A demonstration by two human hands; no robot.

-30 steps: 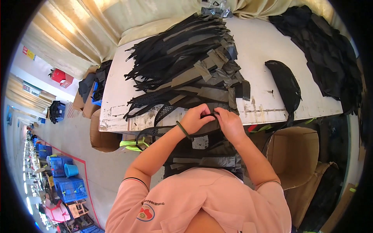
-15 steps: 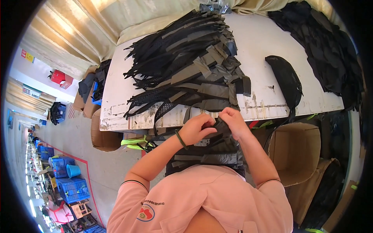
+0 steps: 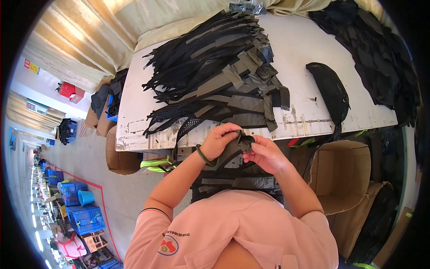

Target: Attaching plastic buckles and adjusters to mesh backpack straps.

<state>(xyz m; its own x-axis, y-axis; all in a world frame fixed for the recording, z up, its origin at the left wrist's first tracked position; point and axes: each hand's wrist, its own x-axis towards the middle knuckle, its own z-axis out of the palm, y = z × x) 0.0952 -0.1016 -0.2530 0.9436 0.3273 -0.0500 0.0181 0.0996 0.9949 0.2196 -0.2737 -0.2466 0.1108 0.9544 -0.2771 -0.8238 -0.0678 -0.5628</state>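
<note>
Between my two hands, just in front of the table edge, is a bunched dark grey-black fabric piece (image 3: 242, 142). My left hand (image 3: 218, 142) pinches its left side, with a dark bracelet on that wrist. My right hand (image 3: 265, 153) grips the right side, thumb and fingers closed on the cloth. More dark fabric pieces (image 3: 237, 183) lie across my lap, below the hands. Beyond them, a large pile of black mesh and grey fabric strips (image 3: 215, 67) covers the middle of the table.
On the white table (image 3: 295, 89) a black waist bag (image 3: 329, 96) lies to the right. Another heap of dark fabric (image 3: 371, 62) hangs over the right side. A cardboard box (image 3: 340, 175) stands open below the table; blue crates (image 3: 85, 219) are on the floor at left.
Both hands have turned and drawn slightly apart, and the fabric piece now bunches up visibly between them. My right hand has lowered a little. The pile on the table looks unchanged.
</note>
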